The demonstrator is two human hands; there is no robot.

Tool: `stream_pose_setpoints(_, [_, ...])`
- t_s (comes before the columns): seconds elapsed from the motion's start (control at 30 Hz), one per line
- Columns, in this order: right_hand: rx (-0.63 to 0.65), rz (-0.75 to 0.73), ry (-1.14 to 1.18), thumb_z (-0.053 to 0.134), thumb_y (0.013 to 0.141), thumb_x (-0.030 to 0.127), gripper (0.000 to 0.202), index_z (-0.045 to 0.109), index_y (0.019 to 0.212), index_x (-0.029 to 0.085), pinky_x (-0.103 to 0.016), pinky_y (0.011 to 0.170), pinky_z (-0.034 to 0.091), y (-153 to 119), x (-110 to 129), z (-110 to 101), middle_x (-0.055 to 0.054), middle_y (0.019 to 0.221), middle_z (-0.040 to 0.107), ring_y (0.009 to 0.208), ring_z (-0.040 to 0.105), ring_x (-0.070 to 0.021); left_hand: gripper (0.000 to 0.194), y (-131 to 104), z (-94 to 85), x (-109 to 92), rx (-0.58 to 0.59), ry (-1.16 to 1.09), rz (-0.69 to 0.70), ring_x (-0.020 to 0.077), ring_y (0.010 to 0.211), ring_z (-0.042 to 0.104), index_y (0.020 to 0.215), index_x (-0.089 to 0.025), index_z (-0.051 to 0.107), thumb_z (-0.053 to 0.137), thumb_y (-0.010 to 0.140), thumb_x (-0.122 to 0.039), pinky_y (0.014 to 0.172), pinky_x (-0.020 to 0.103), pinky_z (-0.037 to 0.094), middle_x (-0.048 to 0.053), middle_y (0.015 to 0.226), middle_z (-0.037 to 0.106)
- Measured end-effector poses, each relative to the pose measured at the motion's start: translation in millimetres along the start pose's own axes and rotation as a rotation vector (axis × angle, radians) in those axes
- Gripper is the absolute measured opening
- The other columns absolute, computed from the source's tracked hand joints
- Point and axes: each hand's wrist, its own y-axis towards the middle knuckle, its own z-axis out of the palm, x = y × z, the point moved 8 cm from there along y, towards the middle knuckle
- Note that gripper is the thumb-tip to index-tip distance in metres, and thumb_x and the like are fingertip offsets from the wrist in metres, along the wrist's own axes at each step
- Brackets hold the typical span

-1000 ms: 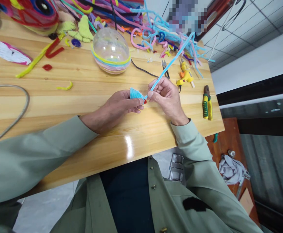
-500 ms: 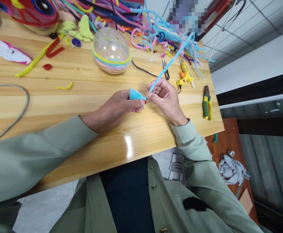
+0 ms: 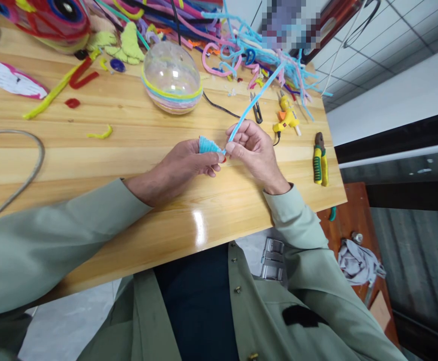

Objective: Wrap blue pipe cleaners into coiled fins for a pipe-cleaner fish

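Note:
Above the wooden table (image 3: 158, 220), my left hand (image 3: 192, 159) pinches a small fan-shaped piece wrapped in light blue pipe cleaner (image 3: 208, 145). A bit of red shows at the piece's narrow end, by my left thumb. My right hand (image 3: 252, 150) is closed on a long light blue pipe cleaner (image 3: 255, 100), whose free end rises toward the back right. The lower end of that pipe cleaner meets the narrow tip of the blue piece between my two hands. Behind them sits a clear plastic ball (image 3: 172, 72) with yellow, blue and pink bands.
Small snips (image 3: 257, 109), a yellow glue gun (image 3: 287, 118) and green-yellow pliers (image 3: 319, 160) lie to the right. Pipe cleaners (image 3: 234, 40) are heaped at the back. A red craft piece (image 3: 49, 25) stands back left; a grey cable loop (image 3: 34, 173) lies left.
The free end of the long blue pipe cleaner has swung slightly down and left. Both hands keep their hold and have barely moved.

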Motion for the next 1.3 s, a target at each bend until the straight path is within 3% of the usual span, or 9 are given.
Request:
stream_pose_setpoints(0.1, [-0.102, -0.082, -0.107, 0.081, 0.094, 0.076, 0.057, 0.067, 0.126, 0.031, -0.039, 0.088, 0.072, -2, 3, -11, -0.002, 0.104, 0.074, 0.094, 0.076, -0.0201, 0.016, -1, 0.2, 0, -0.01, -0.043, -0.008, 0.0145, 0.071, 0.063, 0.073, -0.018, 0.076, 0.087, 0.084, -0.022, 0.073, 0.03, 0.05, 0.003, 0.075, 0.072])
stream_pose_setpoints(0.2, [-0.224, -0.22, -0.284, 0.075, 0.102, 0.071, 0.051, 0.066, 0.135, 0.034, -0.045, 0.099, 0.071, -7, 20, -22, -0.007, 0.126, 0.074, 0.116, 0.075, -0.0257, 0.016, -2, 0.6, -1, -0.01, -0.073, -0.02, 0.0135, 0.071, 0.063, 0.074, -0.017, 0.076, 0.089, 0.083, -0.022, 0.072, 0.03, 0.049, 0.003, 0.077, 0.071])
stream_pose_setpoints(0.37, [-0.127, -0.387, -0.503, 0.07, 0.108, 0.06, 0.034, 0.076, 0.128, 0.033, -0.065, 0.121, 0.059, -11, 40, -12, -0.011, 0.143, 0.07, 0.143, 0.065, -0.036, 0.021, -2, 1.8, -4, 0.006, -0.067, -0.013, 0.0129, 0.069, 0.06, 0.072, -0.018, 0.074, 0.091, 0.081, -0.026, 0.072, 0.029, 0.048, 0.001, 0.073, 0.068])
stream_pose_setpoints(0.53, [-0.026, -0.426, -0.565, 0.065, 0.111, 0.056, 0.029, 0.08, 0.119, 0.032, -0.072, 0.125, 0.054, -7, 32, -2, -0.01, 0.142, 0.073, 0.141, 0.066, -0.0362, 0.03, -2, 1.9, -4, 0.019, -0.048, -0.001, 0.0128, 0.067, 0.058, 0.069, -0.019, 0.071, 0.096, 0.08, -0.032, 0.073, 0.031, 0.049, 0.0, 0.07, 0.066])
stream_pose_setpoints(0.73, [-0.05, -0.442, -0.571, 0.064, 0.112, 0.055, 0.028, 0.079, 0.115, 0.032, -0.073, 0.126, 0.051, -6, 29, -4, -0.008, 0.131, 0.075, 0.133, 0.069, -0.033, 0.027, -1, 2.4, -2, 0.028, -0.064, -0.018, 0.0123, 0.066, 0.057, 0.07, -0.019, 0.074, 0.096, 0.079, -0.031, 0.068, 0.029, 0.045, 0.0, 0.07, 0.066])
stream_pose_setpoints(1.03, [-0.043, -0.497, -0.674, 0.059, 0.115, 0.047, 0.025, 0.078, 0.122, 0.033, -0.069, 0.123, 0.051, -7, 29, 1, -0.009, 0.132, 0.076, 0.132, 0.069, -0.0311, 0.021, 3, -1.4, 3, 0.016, -0.102, -0.028, 0.0121, 0.068, 0.059, 0.074, -0.019, 0.075, 0.094, 0.081, -0.026, 0.066, 0.026, 0.047, 0.001, 0.073, 0.068])
stream_pose_setpoints(1.3, [-0.052, -0.53, -0.624, 0.064, 0.114, 0.047, 0.02, 0.079, 0.117, 0.034, -0.069, 0.123, 0.051, -8, 31, -1, -0.008, 0.13, 0.076, 0.13, 0.07, -0.0305, 0.025, 3, 0.2, 2, 0.018, -0.146, -0.026, 0.0106, 0.068, 0.058, 0.072, -0.017, 0.074, 0.098, 0.074, -0.024, 0.063, 0.024, 0.047, 0.0, 0.073, 0.067])
